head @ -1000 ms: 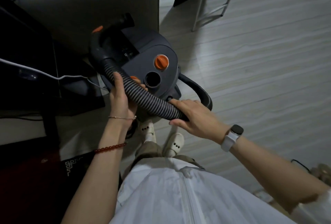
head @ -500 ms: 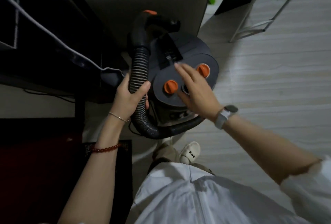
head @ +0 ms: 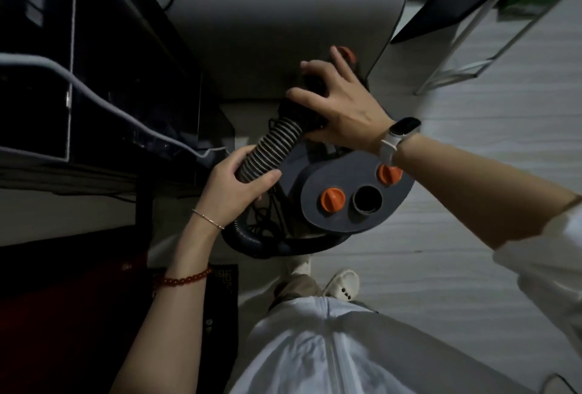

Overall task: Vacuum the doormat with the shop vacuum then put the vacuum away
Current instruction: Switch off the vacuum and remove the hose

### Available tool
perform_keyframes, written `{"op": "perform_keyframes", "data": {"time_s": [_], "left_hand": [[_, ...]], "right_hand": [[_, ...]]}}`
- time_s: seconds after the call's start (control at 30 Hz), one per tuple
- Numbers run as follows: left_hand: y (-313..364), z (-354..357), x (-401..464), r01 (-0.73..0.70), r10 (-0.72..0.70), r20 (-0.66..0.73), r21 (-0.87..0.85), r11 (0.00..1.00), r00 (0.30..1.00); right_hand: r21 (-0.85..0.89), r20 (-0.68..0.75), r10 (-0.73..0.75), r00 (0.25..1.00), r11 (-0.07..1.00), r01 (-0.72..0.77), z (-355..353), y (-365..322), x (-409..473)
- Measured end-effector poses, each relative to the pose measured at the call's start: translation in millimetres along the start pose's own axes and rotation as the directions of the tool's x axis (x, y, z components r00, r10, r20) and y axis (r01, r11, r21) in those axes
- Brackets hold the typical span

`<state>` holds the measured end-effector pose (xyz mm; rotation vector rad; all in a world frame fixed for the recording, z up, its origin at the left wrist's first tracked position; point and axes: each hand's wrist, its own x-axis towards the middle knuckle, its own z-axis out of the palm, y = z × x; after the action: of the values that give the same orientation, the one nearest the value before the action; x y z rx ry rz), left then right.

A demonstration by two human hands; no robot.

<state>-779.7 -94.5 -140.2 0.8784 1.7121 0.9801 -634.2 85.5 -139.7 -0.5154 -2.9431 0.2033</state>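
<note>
The grey shop vacuum [head: 333,217] with orange knobs and an open round port stands on the floor against a pale cabinet. Its ribbed hose [head: 271,149] runs up from a loop at the vacuum's near side to a black nozzle handle. My left hand [head: 234,187] is wrapped around the ribbed hose. My right hand [head: 338,104] grips the black nozzle handle at the hose's upper end, next to an orange button. The dark red doormat [head: 63,315] lies at the lower left, partly hidden by my left arm.
A pale cabinet [head: 283,15] rises behind the vacuum. Dark furniture [head: 94,63] with a white cable across it fills the upper left. A white metal frame [head: 472,56] stands at the upper right on light plank flooring. My feet are just below the vacuum.
My right hand left the vacuum's top and went up to the nozzle handle, closing on it. My left hand kept its hold on the hose. The view moved closer over the vacuum.
</note>
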Motion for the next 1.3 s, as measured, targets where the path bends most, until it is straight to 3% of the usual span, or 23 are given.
{"op": "perform_keyframes", "data": {"time_s": [0.1, 0.3, 0.43, 0.6, 0.73, 0.9, 1.07, 1.23, 1.3], "left_hand": [[5, -3, 24, -0.027, 0.03, -0.075, 0.036, 0.999, 0.997], [20, 12, 81, -0.053, 0.081, -0.117, 0.225, 0.973, 0.99], [30, 32, 133, -0.103, 0.121, -0.031, 0.345, 0.933, 0.992], [15, 50, 198, -0.108, 0.063, 0.101, 0.536, 0.837, 0.993], [0, 49, 243, -0.084, 0.009, 0.126, 0.607, 0.791, 0.992], [-28, 56, 274, -0.031, -0.038, 0.099, 0.617, 0.787, 0.994], [-42, 80, 279, 0.028, -0.085, 0.073, 0.573, 0.819, 0.994], [-50, 86, 257, 0.069, -0.083, -0.015, 0.717, 0.694, 0.996], [-57, 82, 247, 0.133, -0.123, -0.064, 0.699, 0.702, 0.99]], "right_hand": [[0.036, -0.063, 0.098, 0.993, 0.995, -0.096, -7, 10, -1], [-0.062, -0.186, 0.302, 0.935, 0.946, -0.318, -3, 44, -13], [-0.108, -0.126, 0.4, 0.908, 0.904, -0.413, 11, 77, -17], [-0.072, 0.009, 0.498, 0.867, 0.865, -0.496, 44, 121, -20], [0.038, 0.154, 0.485, 0.861, 0.868, -0.496, 72, 152, 3], [0.112, 0.193, 0.428, 0.883, 0.885, -0.453, 106, 180, 11], [0.169, 0.285, 0.463, 0.839, 0.837, -0.52, 126, 208, -9], [0.286, 0.313, 0.403, 0.86, 0.823, -0.49, 139, 221, -23], [0.326, 0.34, 0.401, 0.85, 0.798, -0.507, 142, 223, -22]]}}
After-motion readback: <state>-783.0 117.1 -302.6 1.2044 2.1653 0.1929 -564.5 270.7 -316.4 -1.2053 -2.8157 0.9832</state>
